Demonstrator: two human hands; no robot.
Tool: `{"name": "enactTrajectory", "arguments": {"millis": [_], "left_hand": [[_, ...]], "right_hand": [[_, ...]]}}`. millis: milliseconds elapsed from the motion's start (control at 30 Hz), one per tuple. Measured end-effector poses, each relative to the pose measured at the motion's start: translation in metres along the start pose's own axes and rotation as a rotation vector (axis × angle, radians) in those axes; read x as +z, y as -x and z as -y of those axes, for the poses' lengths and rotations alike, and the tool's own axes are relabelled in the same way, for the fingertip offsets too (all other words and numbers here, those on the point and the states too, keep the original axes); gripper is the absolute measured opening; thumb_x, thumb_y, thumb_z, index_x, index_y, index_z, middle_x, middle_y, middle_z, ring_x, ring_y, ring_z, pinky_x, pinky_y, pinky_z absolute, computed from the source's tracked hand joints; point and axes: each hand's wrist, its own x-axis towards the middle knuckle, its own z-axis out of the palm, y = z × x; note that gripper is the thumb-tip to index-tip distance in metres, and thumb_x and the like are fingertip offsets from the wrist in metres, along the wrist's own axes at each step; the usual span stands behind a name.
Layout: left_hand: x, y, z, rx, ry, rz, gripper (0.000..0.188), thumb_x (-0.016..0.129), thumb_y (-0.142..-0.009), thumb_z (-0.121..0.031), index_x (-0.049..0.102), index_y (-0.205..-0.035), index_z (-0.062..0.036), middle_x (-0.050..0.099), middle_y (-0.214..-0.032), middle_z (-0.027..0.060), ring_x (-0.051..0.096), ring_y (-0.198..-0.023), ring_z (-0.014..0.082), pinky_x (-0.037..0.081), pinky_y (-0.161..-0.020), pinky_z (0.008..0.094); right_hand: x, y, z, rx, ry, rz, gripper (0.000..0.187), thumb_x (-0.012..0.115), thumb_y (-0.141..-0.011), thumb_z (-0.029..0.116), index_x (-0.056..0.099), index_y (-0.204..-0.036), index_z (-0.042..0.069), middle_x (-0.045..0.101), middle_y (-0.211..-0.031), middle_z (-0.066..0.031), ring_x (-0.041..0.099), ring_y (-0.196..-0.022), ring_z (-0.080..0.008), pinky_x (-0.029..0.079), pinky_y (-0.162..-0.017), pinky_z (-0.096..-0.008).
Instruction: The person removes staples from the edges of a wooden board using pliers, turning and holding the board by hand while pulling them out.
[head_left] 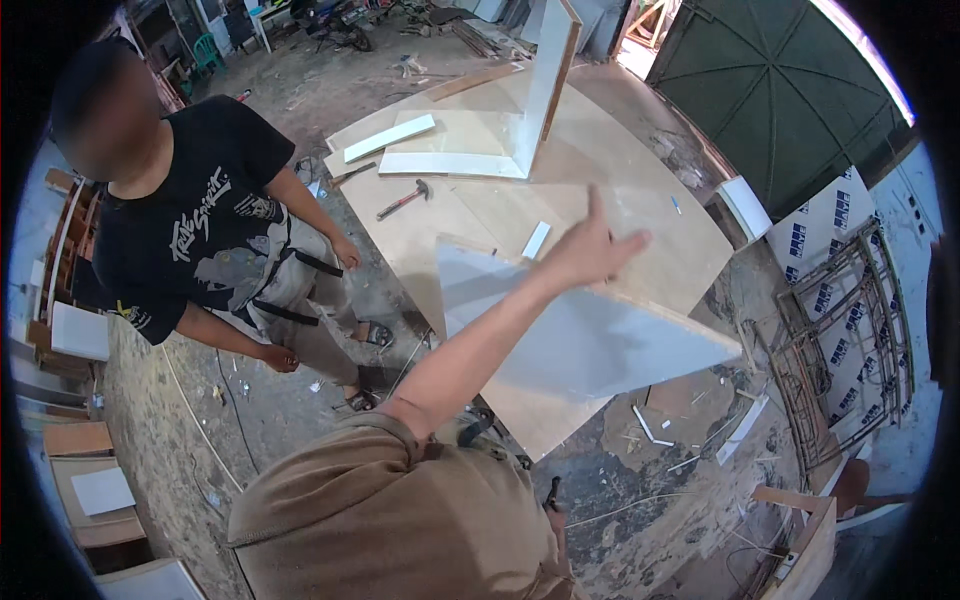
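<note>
My left hand (590, 250) reaches out over the plywood worktable (650, 240), open and holding nothing, its index finger stretched forward and thumb spread to the right. Below it, a pale grey-white panel (560, 330) lies along the near side of the table, partly covered by my forearm. Just left of the hand is a small white block (536, 240). Farther off, a white L-shaped frame piece (455, 163) rests with one arm rising. My right hand (559, 525) is low beside my body, mostly hidden, closed around a dark object I cannot make out.
A hammer (404, 201), a white strip (390, 138) and a blue pen-like item (676, 205) lie on the table. Left of it stands a co-worker (215, 220), arms lowered. Scraps and cables litter the floor (640, 510). A metal frame (850, 330) leans at right.
</note>
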Motion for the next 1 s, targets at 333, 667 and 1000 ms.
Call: {"name": "enactTrajectory", "arguments": {"millis": [333,667,1000], "left_hand": [[0.01,-0.012,0.006,0.308,-0.723,0.184,0.061,0.056,-0.088,-0.051,0.058,-0.125,-0.0014,0.069,-0.095,0.024,0.067,-0.092,0.0402,0.053,-0.081,0.0498],[0.012,0.07,-0.005,0.425,-0.882,0.327,0.049,0.054,-0.092,-0.048,0.062,-0.093,-0.0002,0.067,-0.075,0.0174,0.068,-0.075,0.0363,0.054,-0.066,0.0476],[0.036,0.091,0.008,0.534,-0.918,0.421,0.045,0.063,-0.086,-0.045,0.062,-0.092,-0.0006,0.068,-0.081,0.0156,0.069,-0.077,0.0343,0.056,-0.068,0.0454]], "right_hand": [[0.041,-0.016,-0.055,-0.104,0.086,-0.106,0.033,0.059,-0.084,0.03,0.069,-0.092,0.0,0.063,-0.073,-0.0111,0.062,-0.068,-0.0222,0.049,-0.062,-0.0418],[0.057,-0.025,-0.062,-0.241,0.169,0.044,0.035,0.058,-0.084,0.032,0.068,-0.091,0.0,0.061,-0.072,-0.0113,0.06,-0.068,-0.0228,0.048,-0.064,-0.0429],[0.029,-0.034,-0.041,-0.092,0.002,-0.049,0.034,0.059,-0.083,0.031,0.067,-0.09,-0.001,0.059,-0.069,-0.0108,0.056,-0.065,-0.0221,0.047,-0.063,-0.0431]]}}
